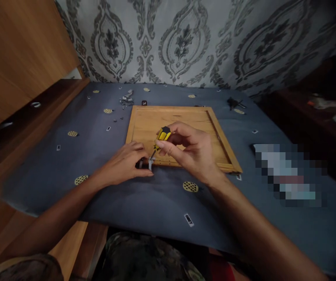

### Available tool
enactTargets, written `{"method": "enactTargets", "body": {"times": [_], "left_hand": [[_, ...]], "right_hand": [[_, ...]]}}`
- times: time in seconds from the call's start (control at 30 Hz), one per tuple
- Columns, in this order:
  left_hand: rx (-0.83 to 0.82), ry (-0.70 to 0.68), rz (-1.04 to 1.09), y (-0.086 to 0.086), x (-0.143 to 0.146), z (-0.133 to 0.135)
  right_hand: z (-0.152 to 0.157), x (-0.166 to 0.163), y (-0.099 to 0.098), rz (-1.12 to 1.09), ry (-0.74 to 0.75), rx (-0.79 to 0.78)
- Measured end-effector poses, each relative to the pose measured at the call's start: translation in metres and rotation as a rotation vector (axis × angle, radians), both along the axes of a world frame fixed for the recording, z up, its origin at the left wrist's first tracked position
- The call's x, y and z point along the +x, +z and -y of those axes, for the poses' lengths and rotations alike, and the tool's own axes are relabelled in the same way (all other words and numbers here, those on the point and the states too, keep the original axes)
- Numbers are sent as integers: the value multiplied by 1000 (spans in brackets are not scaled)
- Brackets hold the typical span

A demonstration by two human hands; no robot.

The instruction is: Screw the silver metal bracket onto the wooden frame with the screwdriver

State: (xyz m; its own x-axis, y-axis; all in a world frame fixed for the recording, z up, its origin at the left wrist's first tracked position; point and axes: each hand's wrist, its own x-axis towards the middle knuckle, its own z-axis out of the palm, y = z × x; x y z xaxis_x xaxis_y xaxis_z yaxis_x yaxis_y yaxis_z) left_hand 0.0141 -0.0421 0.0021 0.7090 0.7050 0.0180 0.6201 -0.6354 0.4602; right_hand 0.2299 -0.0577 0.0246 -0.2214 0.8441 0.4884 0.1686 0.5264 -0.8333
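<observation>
A light wooden frame panel (144,128) lies flat on a dark blue-grey cloth. My right hand (191,150) is closed round a screwdriver with a yellow and black handle (163,134), its shaft pointing down at the panel's near left corner. My left hand (125,164) rests on the cloth at that corner, fingers curled and pinching a small metal bracket (149,164) against the frame's edge. The screwdriver tip meets the bracket between my two hands.
A pile of small metal screws and fittings (126,99) lies behind the panel's left corner. A dark tool (234,103) sits at the far right. A pixelated object (287,171) lies to the right. Wooden furniture (16,58) stands on the left.
</observation>
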Motion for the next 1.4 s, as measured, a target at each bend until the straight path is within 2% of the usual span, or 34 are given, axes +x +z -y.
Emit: {"method": "enactTargets", "body": {"times": [0.33, 0.47, 1.0, 1.4], "left_hand": [[18, -9, 22, -2, -1, 0], [20, 3, -22, 0, 0, 0], [24, 7, -29, 2, 2, 1], [43, 7, -14, 0, 1, 1]], "right_hand": [[7, -12, -5, 2, -207, 264], [10, -9, -3, -76, -302, 265], [4, -5, -13, 4, -250, 187], [3, -4, -10, 24, -217, 154]]}}
